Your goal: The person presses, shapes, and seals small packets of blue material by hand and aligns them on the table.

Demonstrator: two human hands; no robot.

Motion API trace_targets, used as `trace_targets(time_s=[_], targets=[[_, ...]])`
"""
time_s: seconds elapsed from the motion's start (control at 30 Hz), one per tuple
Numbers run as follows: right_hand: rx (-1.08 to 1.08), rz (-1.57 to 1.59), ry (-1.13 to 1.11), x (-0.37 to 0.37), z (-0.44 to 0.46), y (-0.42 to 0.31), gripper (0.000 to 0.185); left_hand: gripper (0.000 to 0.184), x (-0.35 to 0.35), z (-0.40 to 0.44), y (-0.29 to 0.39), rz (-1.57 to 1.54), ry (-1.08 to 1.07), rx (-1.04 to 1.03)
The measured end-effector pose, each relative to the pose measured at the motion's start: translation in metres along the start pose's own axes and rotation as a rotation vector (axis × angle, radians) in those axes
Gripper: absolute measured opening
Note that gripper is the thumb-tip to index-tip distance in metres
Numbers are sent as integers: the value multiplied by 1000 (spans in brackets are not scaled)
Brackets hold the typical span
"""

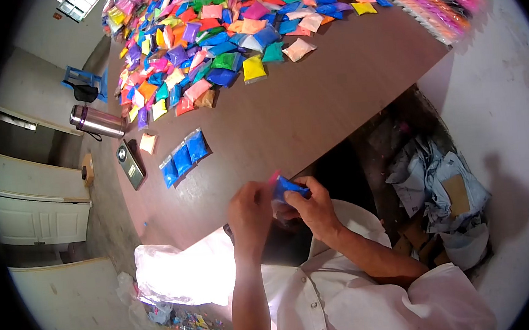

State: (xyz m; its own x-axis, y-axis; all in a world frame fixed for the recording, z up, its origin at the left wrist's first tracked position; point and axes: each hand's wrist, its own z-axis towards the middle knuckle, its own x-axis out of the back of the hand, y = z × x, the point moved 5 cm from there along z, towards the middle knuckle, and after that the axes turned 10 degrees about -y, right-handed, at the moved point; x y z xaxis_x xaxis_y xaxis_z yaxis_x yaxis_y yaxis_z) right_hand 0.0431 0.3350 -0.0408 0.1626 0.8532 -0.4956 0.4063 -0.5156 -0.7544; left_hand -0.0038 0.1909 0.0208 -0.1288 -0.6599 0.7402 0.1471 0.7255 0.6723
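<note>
Just off the table's near edge, my right hand [315,207] grips a small clear plastic packet with bright blue contents [290,186], the thumb lying across its front. My left hand [248,212] is closed at the packet's left end, fingers bent in a pinch that is partly blurred. A bit of pink shows at the packet's upper left corner; I cannot tell what it is. On the table in front of my hands lie three similar blue packets [182,159] side by side in a slanting row. A single pale peach packet [148,143] rests just beyond them.
A large pile of colourful packets [207,52] covers the far side of the brown table [309,100]. Bundles of pink and orange packaged strips [431,6] lie at the far right corner. A phone [131,165] and steel flask [97,121] stand left. Crumpled bags [443,183] fill the right-hand floor.
</note>
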Motion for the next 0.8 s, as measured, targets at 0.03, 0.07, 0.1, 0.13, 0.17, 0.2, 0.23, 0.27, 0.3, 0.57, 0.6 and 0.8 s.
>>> trace_targets(time_s=[0.03,0.07,0.1,0.13,0.17,0.2,0.23,0.27,0.3,0.57,0.6,0.8], targets=[[-8,10,-19,-1,0,1,36,8,2,2,-1,-5,16,2],[-8,12,-18,0,1,3,36,8,3,3,-2,-10,31,3],[-30,23,-42,0,3,6,36,8,4,3,2,-9,29,2],[-53,35,-64,1,4,9,36,9,8,1,7,-73,22,30],[-53,38,-60,1,3,9,36,10,9,-1,8,-136,15,58],[-41,35,-25,1,2,7,35,10,8,-4,8,-136,11,58],[-30,32,9,2,1,6,35,11,7,-10,7,-117,20,53],[-31,33,10,4,3,8,35,11,6,-15,6,-98,30,49],[7,17,46,8,5,8,34,11,4,-19,2,-97,28,51],[87,49,101,4,3,0,30,9,5,-22,-6,-11,87,37],[90,57,97,4,3,1,30,9,6,-22,-3,-9,86,37],[110,34,95,6,4,3,29,8,-6,-23,-6,-75,26,1]])
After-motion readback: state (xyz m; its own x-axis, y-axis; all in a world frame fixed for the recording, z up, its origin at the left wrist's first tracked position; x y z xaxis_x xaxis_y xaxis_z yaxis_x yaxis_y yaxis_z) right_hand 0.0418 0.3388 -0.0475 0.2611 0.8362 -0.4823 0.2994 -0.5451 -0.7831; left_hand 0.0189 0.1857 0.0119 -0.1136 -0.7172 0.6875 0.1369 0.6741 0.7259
